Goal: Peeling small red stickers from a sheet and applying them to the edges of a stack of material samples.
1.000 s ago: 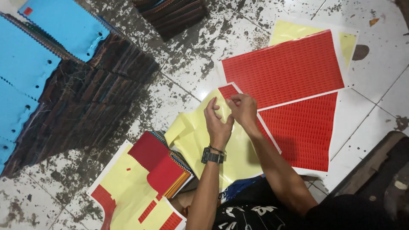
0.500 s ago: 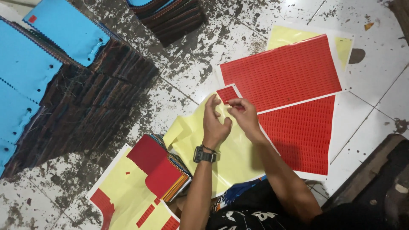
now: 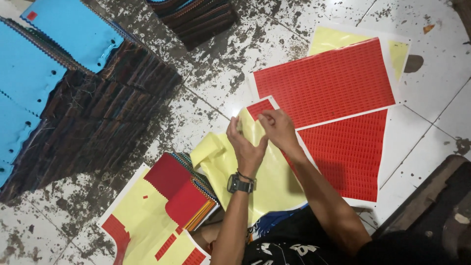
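Note:
My left hand [image 3: 247, 145], a dark watch on its wrist, and my right hand [image 3: 277, 127] meet over a yellow backing sheet [image 3: 267, 181] that lies on the floor in front of me. Both pinch the sheet's upper edge near a leftover corner of small red stickers [image 3: 259, 108]. Whether a single sticker is between the fingertips is too small to tell. Two full red sticker sheets, one upper [image 3: 326, 81] and one lower [image 3: 351, 152], lie just right of my hands.
A stack of fabric swatches topped in red [image 3: 181, 191] sits on another yellow sheet [image 3: 142, 223] at lower left. Tall piles of dark swatches with blue tops [image 3: 73, 39] fill the left. Another dark stack [image 3: 196, 17] stands at the top. The tile floor [image 3: 431, 64] is stained.
Both hands have stayed at the yellow sheet's upper edge. The fingers have shifted slightly, the right hand sliding a little down and toward the left hand.

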